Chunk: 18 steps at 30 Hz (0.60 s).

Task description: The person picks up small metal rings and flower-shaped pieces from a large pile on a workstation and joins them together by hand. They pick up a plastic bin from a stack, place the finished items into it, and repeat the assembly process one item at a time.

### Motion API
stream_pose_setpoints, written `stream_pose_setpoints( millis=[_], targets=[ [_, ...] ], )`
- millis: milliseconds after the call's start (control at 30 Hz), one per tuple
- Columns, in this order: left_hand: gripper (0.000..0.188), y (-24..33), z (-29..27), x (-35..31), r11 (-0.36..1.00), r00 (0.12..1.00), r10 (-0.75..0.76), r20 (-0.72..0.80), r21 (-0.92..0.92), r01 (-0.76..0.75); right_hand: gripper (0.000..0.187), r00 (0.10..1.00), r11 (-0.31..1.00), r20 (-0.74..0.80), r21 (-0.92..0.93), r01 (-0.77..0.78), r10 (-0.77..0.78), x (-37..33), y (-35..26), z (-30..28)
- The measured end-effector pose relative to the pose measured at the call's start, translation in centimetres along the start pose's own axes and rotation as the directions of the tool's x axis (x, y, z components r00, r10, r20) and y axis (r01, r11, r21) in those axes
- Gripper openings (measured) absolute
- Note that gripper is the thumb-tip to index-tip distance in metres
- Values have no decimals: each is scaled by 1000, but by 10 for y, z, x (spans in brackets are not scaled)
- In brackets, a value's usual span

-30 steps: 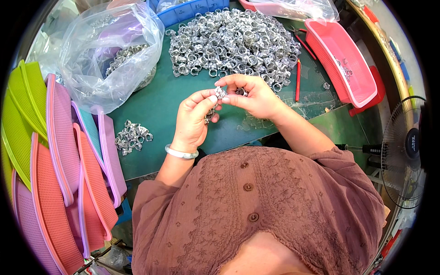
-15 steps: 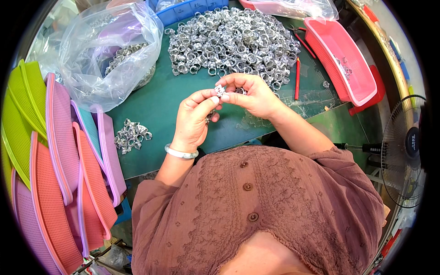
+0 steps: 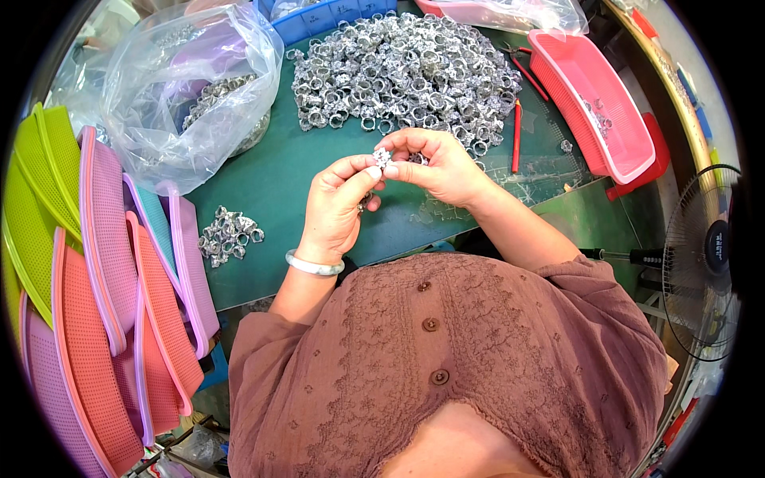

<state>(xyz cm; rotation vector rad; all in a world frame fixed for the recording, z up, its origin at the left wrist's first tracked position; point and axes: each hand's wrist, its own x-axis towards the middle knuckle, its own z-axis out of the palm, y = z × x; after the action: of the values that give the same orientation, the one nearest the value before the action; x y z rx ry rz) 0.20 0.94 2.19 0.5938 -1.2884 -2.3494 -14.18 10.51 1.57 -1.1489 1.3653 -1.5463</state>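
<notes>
Silvery ring (image 3: 382,158), its pale, clustered face outward, sits between the fingertips of both hands, on the near side of the big ring heap (image 3: 406,72) (its band is hidden, so I judge it a ring by likeness to that heap). The left hand (image 3: 335,199) is closed, thumb and forefinger pinching the piece from its left; more metal pieces show under its curled lower fingers, tucked there, I think, to leave the tips free. The right hand (image 3: 446,166) meets it from the other side, thumb and forefinger clamped on the same piece, with something dark and silvery under its bent fingers, too covered to identify. Pinching from two sides probably steadies so small a thing and leaves its face in sight.

Left of the heap and nearer the wearer, a small cluster (image 3: 229,237) of rings lies on the green tabletop (image 3: 267,187), set apart, likely so the two groups do not mix. Also to the heap's left stands a clear plastic bag (image 3: 151,155) with more metal pieces; its walls probably keep them from scattering. Just right of the heap are red-handled pliers (image 3: 530,78), presumably there for easy reach, and beyond them a pink basket (image 3: 558,99) with a few small pieces inside.
</notes>
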Motion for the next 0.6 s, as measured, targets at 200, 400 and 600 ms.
stream_pose_setpoints(
  millis=[200,400,600],
  targets=[
    [11,-1,-1,0,1000,1000,4,1,-3,-4,24,1000,1000,3,3,-10,10,0,-2,1],
    [11,0,0,-1,1000,1000,0,-6,1,0,23,999,999,22,13,-46,45,-1,-2,0],
    [11,0,0,-1,1000,1000,-5,-10,2,5,22,999,999,7,31,-36,36,0,0,1]
  ],
)
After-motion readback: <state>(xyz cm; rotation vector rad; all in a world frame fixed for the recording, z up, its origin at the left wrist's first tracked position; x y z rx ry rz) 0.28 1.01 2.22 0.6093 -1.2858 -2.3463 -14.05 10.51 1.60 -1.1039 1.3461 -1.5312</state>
